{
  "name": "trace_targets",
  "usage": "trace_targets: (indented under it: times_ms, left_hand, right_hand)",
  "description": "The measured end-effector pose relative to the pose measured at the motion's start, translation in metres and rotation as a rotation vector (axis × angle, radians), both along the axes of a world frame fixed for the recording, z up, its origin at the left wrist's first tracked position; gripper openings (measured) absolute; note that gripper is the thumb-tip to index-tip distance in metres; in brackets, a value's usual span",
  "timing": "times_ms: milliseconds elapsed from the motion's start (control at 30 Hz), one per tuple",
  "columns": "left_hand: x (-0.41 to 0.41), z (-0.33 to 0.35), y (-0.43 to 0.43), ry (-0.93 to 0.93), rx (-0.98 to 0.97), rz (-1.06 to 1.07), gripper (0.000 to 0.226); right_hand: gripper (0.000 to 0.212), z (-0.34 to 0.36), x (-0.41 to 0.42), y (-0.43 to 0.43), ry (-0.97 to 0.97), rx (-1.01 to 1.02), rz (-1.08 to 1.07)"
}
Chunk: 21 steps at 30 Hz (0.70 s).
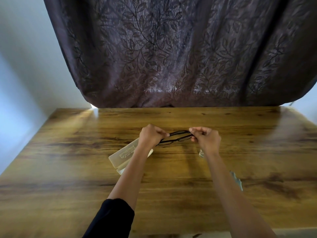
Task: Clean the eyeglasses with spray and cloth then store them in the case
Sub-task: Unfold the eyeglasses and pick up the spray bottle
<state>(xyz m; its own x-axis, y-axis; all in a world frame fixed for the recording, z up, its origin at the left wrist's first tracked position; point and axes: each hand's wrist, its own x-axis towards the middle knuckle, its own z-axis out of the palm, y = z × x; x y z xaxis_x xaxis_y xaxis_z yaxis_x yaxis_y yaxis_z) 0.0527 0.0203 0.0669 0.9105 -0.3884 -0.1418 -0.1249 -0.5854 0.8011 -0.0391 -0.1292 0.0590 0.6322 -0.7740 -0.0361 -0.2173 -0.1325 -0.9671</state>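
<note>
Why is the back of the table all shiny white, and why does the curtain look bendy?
Head view: light from behind the curtain glares off the glossy table; the wide-angle lens bows the edges; the eyeglasses in the left hand and right hand look slightly soft.

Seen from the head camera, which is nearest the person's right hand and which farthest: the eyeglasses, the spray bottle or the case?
1. eyeglasses: pinched in the right hand itself; the left hand holds the other end.
2. spray bottle: by the right wrist, partly hidden.
3. case: on the left, under the left forearm.
</note>
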Motion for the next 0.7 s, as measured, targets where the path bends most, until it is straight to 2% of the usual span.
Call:
trace_targets:
  times_ms: [100, 400, 567, 633, 700]
  left_hand:
    - [0.001, 0.000, -0.002, -0.063, -0.074, 0.108, 0.013]
    - [0.014, 0.001, 0.004, -0.021, -0.306, 0.370, 0.025]
    - [0.010, -0.001, -0.002, -0.085, -0.390, 0.372, 0.027]
    - [0.009, -0.003, 0.000, -0.117, -0.393, 0.370, 0.025]
    - [0.010, -0.005, 0.004, -0.149, -0.375, 0.364, 0.023]
  right_hand:
    - [0.003, 0.006, -0.003, 0.000, -0.025, -0.024, 0.018]
    - [0.011, 0.011, -0.009, -0.005, -0.006, 0.015, -0.016]
    - [0.014, 0.008, -0.007, 0.000, 0.012, 0.068, -0.020]
    - [0.015, 0.010, -0.009, -0.002, 0.054, 0.068, 0.075]
    - [0.011, 0.016, -0.012, -0.003, 0.169, 0.024, 0.286]
